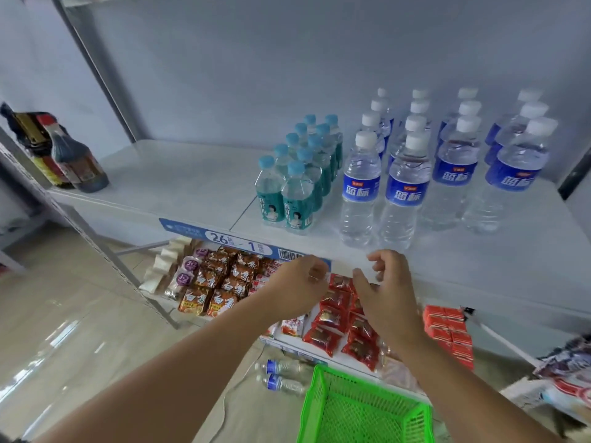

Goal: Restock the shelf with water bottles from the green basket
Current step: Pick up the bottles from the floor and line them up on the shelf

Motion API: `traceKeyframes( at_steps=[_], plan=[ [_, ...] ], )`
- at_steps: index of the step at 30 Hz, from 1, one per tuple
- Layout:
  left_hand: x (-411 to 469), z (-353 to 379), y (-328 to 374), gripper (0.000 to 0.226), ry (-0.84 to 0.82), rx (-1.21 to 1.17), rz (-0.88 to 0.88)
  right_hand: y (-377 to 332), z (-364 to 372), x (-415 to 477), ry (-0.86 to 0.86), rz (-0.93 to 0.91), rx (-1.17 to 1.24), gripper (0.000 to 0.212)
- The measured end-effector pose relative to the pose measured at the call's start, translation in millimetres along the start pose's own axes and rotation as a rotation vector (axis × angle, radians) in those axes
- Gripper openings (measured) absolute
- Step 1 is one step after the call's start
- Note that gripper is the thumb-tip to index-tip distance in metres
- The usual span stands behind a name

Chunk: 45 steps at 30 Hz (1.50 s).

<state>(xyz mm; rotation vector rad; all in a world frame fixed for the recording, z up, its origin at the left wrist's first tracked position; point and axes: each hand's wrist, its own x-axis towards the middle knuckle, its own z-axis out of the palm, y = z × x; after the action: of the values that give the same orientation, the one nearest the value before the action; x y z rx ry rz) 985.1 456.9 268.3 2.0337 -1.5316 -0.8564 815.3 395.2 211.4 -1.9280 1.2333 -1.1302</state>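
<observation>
Several clear water bottles with blue labels and white caps (404, 190) stand in rows on the right of the white shelf (179, 183). My left hand (299, 286) and my right hand (388, 289) hover just below the shelf's front edge, in front of the nearest bottles, fingers loosely curled and holding nothing. The green basket (364, 410) sits below my right forearm; the part of its inside that shows holds no bottles. Two water bottles (281, 375) lie on their sides on the floor, left of the basket.
Small teal-labelled bottles (297, 174) stand left of the water rows. Dark sauce bottles (73, 158) sit at the shelf's left end. Snack packets (217, 279) and red packets (339, 318) fill the lower shelf. A blue price strip (236, 243) runs along the shelf's front edge.
</observation>
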Motion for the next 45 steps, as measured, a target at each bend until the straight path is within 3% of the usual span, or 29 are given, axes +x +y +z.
traceKeyframes(
  at_steps=[7, 12, 17, 24, 34, 38, 42, 45],
  plan=[
    [-17, -50, -91, 0.018, -0.079, 0.097, 0.026, -16, 58, -27, -0.131, 0.112, -0.111, 0.025],
    [-25, -75, -180, 0.024, -0.155, 0.116, -0.043, -14, 120, -67, -0.221, 0.235, -0.182, 0.02],
    [-33, -76, -235, 0.024, -0.228, 0.126, -0.107, -15, 168, -97, -0.355, 0.311, -0.253, 0.017],
    [-14, -47, -316, 0.031, -0.261, 0.069, -0.254, 30, 222, -113, -0.527, 0.411, -0.322, 0.029],
    [56, 78, -480, 0.031, -0.331, 0.089, -0.398, 166, 335, -155, -0.686, 0.519, -0.528, 0.032],
    [91, 160, -557, 0.025, -0.344, 0.008, -0.459, 249, 392, -182, -0.728, 0.506, -0.565, 0.033],
    [124, 236, -633, 0.002, -0.312, -0.135, -0.558, 328, 443, -202, -0.766, 0.445, -0.654, 0.034],
    [147, 286, -688, 0.003, -0.277, -0.217, -0.625, 381, 479, -212, -0.758, 0.4, -0.671, 0.035]
  ],
)
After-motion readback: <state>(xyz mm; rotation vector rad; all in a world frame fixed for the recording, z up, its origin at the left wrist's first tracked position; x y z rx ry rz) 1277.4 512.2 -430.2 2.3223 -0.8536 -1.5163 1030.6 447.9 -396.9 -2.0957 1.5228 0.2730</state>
